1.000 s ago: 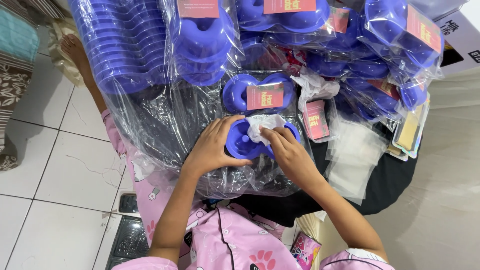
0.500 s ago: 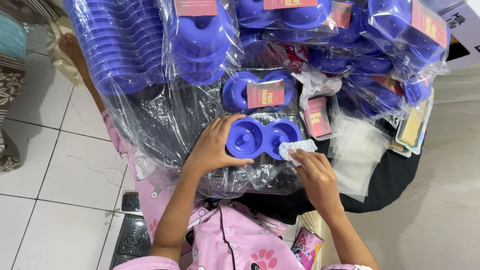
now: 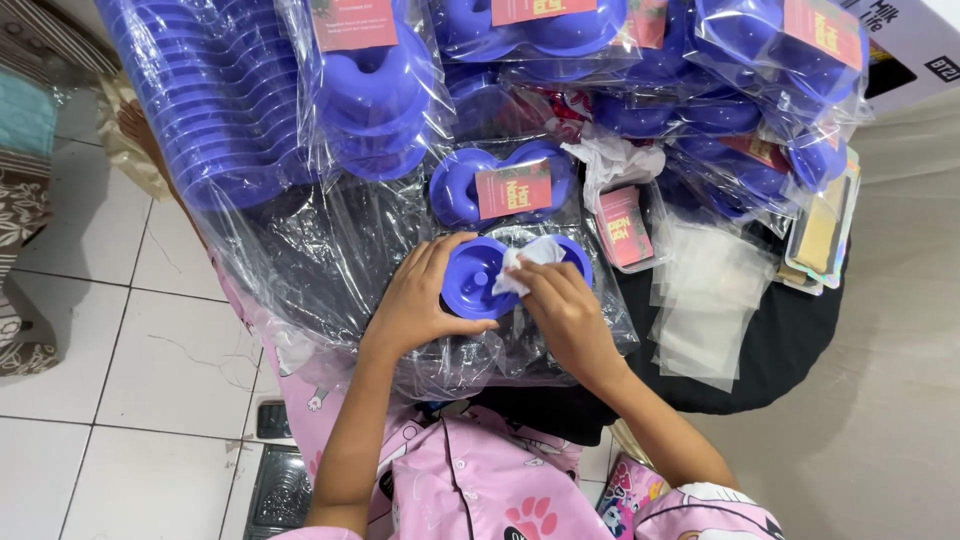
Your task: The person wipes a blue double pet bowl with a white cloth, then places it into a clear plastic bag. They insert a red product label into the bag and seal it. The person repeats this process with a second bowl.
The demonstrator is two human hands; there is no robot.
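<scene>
A blue plastic double bowl (image 3: pixel 475 278) lies on a heap of clear plastic bags in front of me. My left hand (image 3: pixel 420 300) grips its left rim and holds it steady. My right hand (image 3: pixel 565 310) presses a crumpled white tissue (image 3: pixel 528 258) against the bowl's right cup. Just behind it lies another blue double bowl (image 3: pixel 465 185), bagged, with a pink card on top.
Stacks of blue bowls in clear bags (image 3: pixel 230 100) fill the back and left. A pink card packet (image 3: pixel 622 225) and a pile of clear sleeves (image 3: pixel 705 300) lie to the right. White floor tiles (image 3: pixel 110 330) are on the left.
My right hand, which had swung out to the right with the tissue, has come back onto the bowl's right cup. The left hand still holds the bowl.
</scene>
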